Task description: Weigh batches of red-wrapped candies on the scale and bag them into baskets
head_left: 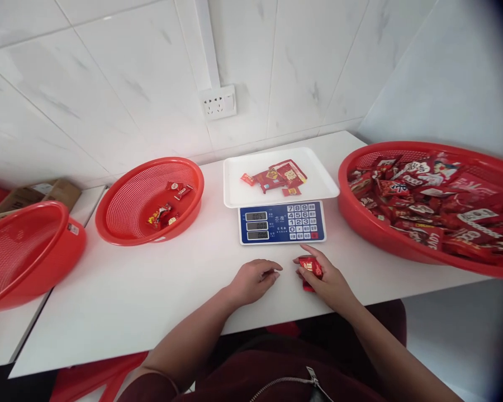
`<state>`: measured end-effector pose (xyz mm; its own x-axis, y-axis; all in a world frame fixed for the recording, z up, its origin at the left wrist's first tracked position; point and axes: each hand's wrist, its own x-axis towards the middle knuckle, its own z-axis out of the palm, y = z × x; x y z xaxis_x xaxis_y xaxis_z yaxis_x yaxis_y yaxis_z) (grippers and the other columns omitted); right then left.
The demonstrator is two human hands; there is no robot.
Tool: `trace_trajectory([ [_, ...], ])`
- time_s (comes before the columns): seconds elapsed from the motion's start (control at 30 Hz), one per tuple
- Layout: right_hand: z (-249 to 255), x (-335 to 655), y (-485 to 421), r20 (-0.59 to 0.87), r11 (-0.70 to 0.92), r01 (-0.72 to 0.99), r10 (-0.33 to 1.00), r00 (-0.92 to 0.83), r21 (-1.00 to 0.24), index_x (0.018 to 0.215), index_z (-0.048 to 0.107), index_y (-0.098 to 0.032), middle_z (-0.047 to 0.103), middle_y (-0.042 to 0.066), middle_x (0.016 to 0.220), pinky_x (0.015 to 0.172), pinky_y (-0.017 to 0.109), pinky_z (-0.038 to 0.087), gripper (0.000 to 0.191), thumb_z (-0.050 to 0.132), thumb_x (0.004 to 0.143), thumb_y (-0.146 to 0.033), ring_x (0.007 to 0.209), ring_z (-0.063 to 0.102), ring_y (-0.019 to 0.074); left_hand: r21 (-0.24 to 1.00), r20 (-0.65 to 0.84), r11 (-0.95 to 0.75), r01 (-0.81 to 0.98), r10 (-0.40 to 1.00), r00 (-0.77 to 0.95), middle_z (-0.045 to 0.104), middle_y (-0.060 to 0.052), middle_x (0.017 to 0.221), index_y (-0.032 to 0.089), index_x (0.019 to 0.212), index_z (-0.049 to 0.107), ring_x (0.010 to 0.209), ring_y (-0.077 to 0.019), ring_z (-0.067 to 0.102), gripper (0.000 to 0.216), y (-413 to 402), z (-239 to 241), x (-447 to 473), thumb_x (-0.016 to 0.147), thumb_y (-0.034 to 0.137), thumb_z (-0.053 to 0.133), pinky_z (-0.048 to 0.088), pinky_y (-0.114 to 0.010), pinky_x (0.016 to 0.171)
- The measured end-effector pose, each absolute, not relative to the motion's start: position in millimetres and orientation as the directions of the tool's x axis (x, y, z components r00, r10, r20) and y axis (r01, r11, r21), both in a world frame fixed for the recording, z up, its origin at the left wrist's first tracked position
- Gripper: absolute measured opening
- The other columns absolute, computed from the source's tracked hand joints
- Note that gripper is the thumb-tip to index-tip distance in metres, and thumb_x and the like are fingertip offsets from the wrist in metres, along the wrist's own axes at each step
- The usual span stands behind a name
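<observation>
My right hand (327,282) is closed around a red wrapped snack packet (311,267), with white and gold print facing up, just in front of the scale. To its left, my left hand (255,281) hangs over the white table, fingers loosely bent and a gap between thumb and forefinger; nothing shows in it. Beyond both hands is a digital scale (283,223) with a blue keypad panel; its top display seems to read 0.05. Several red packets (276,176) lie on the scale's white tray (238,192).
At the right stands a red basket (373,237) heaped with red snack packets. A red perforated basket (121,184) at the left holds several small packets. Another red basket (67,251) is at the far left, near a cardboard box (62,192). A wall socket (218,103) is behind.
</observation>
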<state>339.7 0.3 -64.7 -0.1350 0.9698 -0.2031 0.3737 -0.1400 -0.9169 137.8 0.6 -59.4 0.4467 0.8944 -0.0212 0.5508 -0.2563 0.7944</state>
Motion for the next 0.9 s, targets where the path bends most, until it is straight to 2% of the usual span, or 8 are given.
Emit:
trace_trajectory([
  [0.13, -68, 340, 0, -0.176, -0.11, 0.374, 0.973, -0.149, -0.921, 0.126, 0.043, -0.025, 0.063, 0.004, 0.102, 0.059, 0.025, 0.053, 0.05, 0.05, 0.078, -0.039, 0.069, 0.061, 0.0134, 0.808, -0.007, -0.225, 0.545, 0.921, 0.389, 0.066, -0.001, 0.094, 0.023, 0.101, 0.062, 0.078, -0.0137, 0.061, 0.024, 0, -57, 137, 0.085, 0.029, 0.046, 0.05, -0.024, 0.068],
  [0.27, -73, 343, -1, -0.131, -0.06, 0.363, 0.976, -0.175, -0.93, 0.122, 0.048, -0.024, 0.065, 0.004, 0.099, 0.06, 0.024, 0.053, 0.046, 0.05, 0.079, -0.039, 0.072, 0.062, 0.0143, 0.745, 0.155, -0.312, 0.59, 0.941, 0.301, 0.066, -0.001, 0.098, 0.024, 0.101, 0.06, 0.085, -0.0141, 0.06, 0.022, 14, -28, 128, 0.085, 0.031, 0.046, 0.049, -0.026, 0.077],
  [0.4, -78, 345, 0, -0.088, -0.016, 0.319, 0.973, -0.212, -0.948, 0.123, 0.046, -0.023, 0.064, 0.005, 0.098, 0.061, 0.025, 0.052, 0.047, 0.049, 0.08, -0.04, 0.069, 0.061, 0.0139, 0.537, 0.261, -0.3, 0.789, 0.948, 0.182, 0.063, -0.002, 0.103, 0.025, 0.112, 0.052, 0.091, -0.0161, 0.058, 0.032, 58, 19, 120, 0.085, 0.041, 0.045, 0.047, -0.028, 0.079],
  [0.5, -81, 345, -1, -0.088, -0.022, 0.274, 0.969, -0.231, -0.962, 0.124, 0.044, -0.024, 0.063, 0.004, 0.098, 0.058, 0.025, 0.051, 0.047, 0.047, 0.08, -0.04, 0.064, 0.059, 0.0126, 0.284, 0.198, -0.181, 0.942, 0.972, 0.127, 0.059, -0.005, 0.111, 0.027, 0.122, 0.042, 0.1, -0.0211, 0.055, 0.045, 102, 45, 119, 0.086, 0.053, 0.036, 0.045, -0.032, 0.079],
  [0.57, -82, 344, -3, -0.082, -0.025, 0.246, 0.971, -0.224, -0.969, 0.124, 0.044, -0.024, 0.062, 0.004, 0.097, 0.056, 0.024, 0.051, 0.047, 0.047, 0.08, -0.04, 0.063, 0.057, 0.0122, 0.214, 0.168, -0.133, 0.968, 0.981, 0.098, 0.057, -0.009, 0.114, 0.024, 0.124, 0.041, 0.106, -0.0269, 0.051, 0.051, 130, 50, 121, 0.084, 0.056, 0.035, 0.042, -0.038, 0.084],
  [0.67, -81, 344, -6, -0.071, -0.026, 0.216, 0.976, -0.203, -0.976, 0.122, 0.045, -0.023, 0.061, 0.004, 0.096, 0.056, 0.025, 0.05, 0.046, 0.047, 0.079, -0.04, 0.062, 0.055, 0.012, 0.182, 0.108, -0.087, 0.979, 0.992, 0.068, 0.058, -0.013, 0.114, 0.022, 0.122, 0.043, 0.109, -0.0312, 0.05, 0.055, 163, 46, 127, 0.083, 0.059, 0.034, 0.038, -0.044, 0.087],
  [0.77, -79, 346, -8, -0.085, -0.038, 0.206, 0.97, -0.227, -0.978, 0.123, 0.044, -0.023, 0.061, 0.003, 0.095, 0.056, 0.025, 0.05, 0.046, 0.046, 0.08, -0.039, 0.062, 0.055, 0.0122, 0.178, 0.065, -0.076, 0.981, 0.996, 0.065, 0.056, -0.014, 0.116, 0.02, 0.124, 0.04, 0.11, -0.0311, 0.05, 0.058, 184, 39, 138, 0.084, 0.06, 0.029, 0.038, -0.043, 0.087],
  [0.9, -76, 347, -9, -0.082, -0.037, 0.189, 0.968, -0.235, -0.981, 0.122, 0.046, -0.024, 0.062, 0.002, 0.092, 0.056, 0.026, 0.05, 0.045, 0.046, 0.079, -0.039, 0.06, 0.054, 0.0125, 0.2, 0.08, -0.138, 0.97, 0.989, 0.125, 0.041, -0.016, 0.133, 0.017, 0.134, 0.025, 0.118, -0.0276, 0.044, 0.063, 203, 40, 159, 0.086, 0.059, 0.02, 0.037, -0.037, 0.091],
])
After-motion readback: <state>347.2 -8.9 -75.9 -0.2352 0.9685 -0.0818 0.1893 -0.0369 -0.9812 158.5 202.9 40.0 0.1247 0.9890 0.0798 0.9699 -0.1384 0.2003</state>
